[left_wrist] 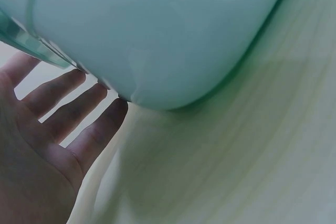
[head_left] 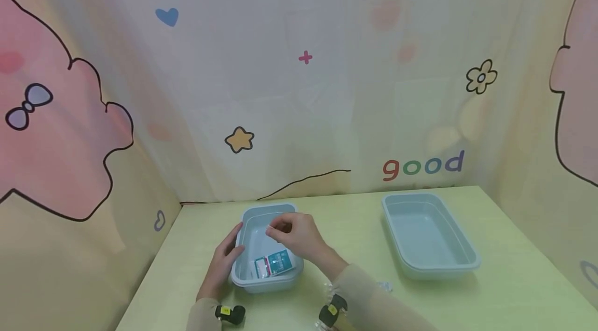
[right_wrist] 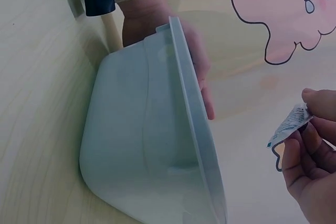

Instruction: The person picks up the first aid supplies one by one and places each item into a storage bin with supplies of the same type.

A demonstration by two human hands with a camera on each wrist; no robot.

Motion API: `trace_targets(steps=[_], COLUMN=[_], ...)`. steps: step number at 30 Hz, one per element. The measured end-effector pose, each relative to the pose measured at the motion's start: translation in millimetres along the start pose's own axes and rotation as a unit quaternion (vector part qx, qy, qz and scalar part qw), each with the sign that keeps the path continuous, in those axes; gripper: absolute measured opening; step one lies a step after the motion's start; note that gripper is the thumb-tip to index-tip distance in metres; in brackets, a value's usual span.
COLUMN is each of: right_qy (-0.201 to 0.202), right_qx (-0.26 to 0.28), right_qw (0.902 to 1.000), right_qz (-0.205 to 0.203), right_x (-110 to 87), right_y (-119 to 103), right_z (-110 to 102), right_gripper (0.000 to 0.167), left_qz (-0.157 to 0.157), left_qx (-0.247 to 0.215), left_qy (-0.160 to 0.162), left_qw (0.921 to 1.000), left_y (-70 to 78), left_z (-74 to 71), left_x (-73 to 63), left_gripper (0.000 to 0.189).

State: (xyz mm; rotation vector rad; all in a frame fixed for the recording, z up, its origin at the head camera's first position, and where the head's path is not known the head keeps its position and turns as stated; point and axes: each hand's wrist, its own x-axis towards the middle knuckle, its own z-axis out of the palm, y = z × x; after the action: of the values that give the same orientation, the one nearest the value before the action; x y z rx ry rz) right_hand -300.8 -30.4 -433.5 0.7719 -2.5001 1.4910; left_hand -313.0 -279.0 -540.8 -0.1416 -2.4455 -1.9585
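My left hand [head_left: 221, 263] rests against the left side of a pale blue plastic basin [head_left: 247, 281]. In the left wrist view its extended fingers [left_wrist: 97, 135] touch the basin's outer wall. Above the basin my right hand [head_left: 299, 235] pinches a small white packet [right_wrist: 289, 125] with teal print between thumb and fingers. Most of this packet is hidden by the hand in the head view. Inside the basin, toward its near end, lies a flat teal and white packet [head_left: 280, 262] with a red stripe.
A second pale blue basin [head_left: 427, 235] stands at the right of the pale yellow-green table [head_left: 345, 217]. Part of a clear wrapper [head_left: 385, 286] shows beside the right sleeve. Printed cloth [head_left: 280, 87] hangs behind and at both sides.
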Motion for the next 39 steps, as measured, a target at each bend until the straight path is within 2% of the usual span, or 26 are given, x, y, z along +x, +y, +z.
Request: trace_targets(steps=[12, 20, 35, 39], right_qy=[-0.006, -0.006, -0.005, -0.009], right_qx=[-0.011, -0.009, -0.012, -0.008], right_qw=[0.9999, 0.9999, 0.9999, 0.9999], right_qz=[0.002, 0.005, 0.004, 0.008], right_x=[-1.0, -1.9, -0.6, -0.5], right_y=[2.2, 1.4, 7.8, 6.8], right_z=[4.4, 3.0, -1.0, -3.4], right_gripper=[0.021, 0.020, 0.023, 0.023], left_qz=[0.009, 0.014, -0.003, 0.004], left_qx=[0.005, 0.017, 0.002, 0.005], left_qy=[0.001, 0.014, 0.012, 0.007], left_qw=[0.9999, 0.9996, 0.9999, 1.0000], left_y=[-3.7, -4.1, 1.9, 0.9], left_z=[-0.4, 0.7, 1.9, 1.3], left_x=[1.7, 2.1, 1.2, 1.8], left_gripper=[0.054, 0.053, 0.053, 0.054])
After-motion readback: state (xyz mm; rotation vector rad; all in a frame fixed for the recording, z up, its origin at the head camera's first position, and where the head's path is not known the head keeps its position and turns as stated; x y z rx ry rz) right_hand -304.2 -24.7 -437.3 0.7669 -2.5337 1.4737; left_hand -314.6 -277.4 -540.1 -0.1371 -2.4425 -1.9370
